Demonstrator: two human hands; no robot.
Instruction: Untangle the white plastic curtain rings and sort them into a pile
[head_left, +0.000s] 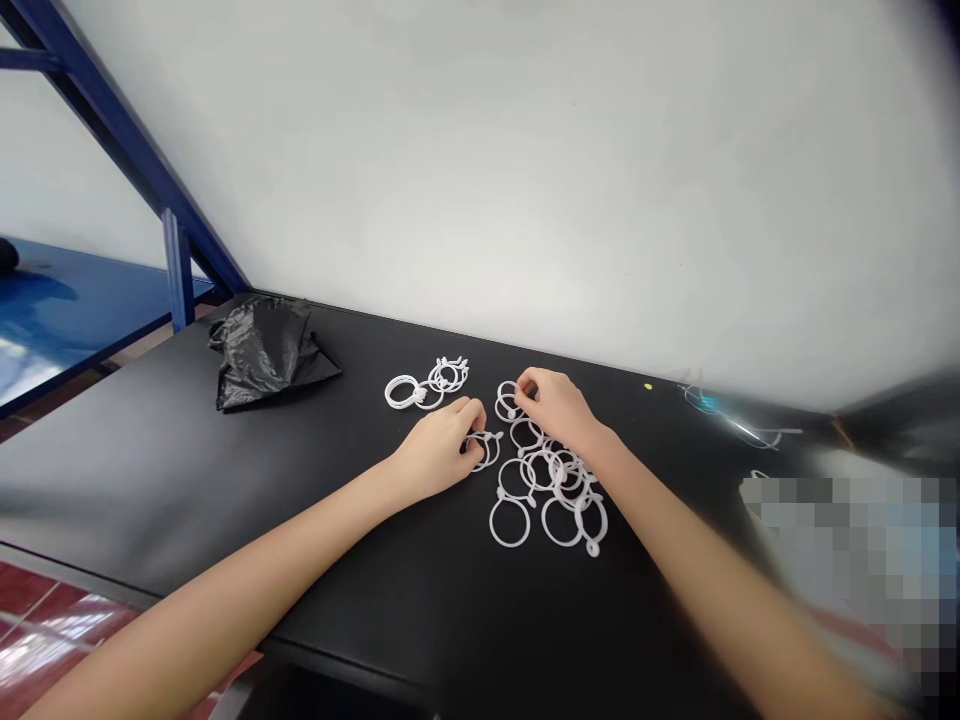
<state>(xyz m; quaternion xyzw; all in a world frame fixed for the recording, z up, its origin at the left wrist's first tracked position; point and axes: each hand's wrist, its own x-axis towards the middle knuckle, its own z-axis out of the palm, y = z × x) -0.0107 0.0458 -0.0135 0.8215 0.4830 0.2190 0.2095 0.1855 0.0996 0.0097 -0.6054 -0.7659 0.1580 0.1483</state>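
Several white plastic rings (551, 490) lie scattered on a black table (150, 480), in a loose pile just in front of me. My left hand (439, 445) rests on the table with its fingers closed around a couple of rings (486, 448) at the pile's left edge. My right hand (551, 400) pinches a ring (508, 400) at the far end of the pile. A separate small group of stacked rings (427, 385) lies farther back, to the left of both hands.
A crumpled black plastic bag (262, 350) lies at the table's back left. A white wall rises behind the table. A blue metal frame (176, 270) and blue surface stand to the left. Blurred items, among them something blue (705, 402), lie at the right.
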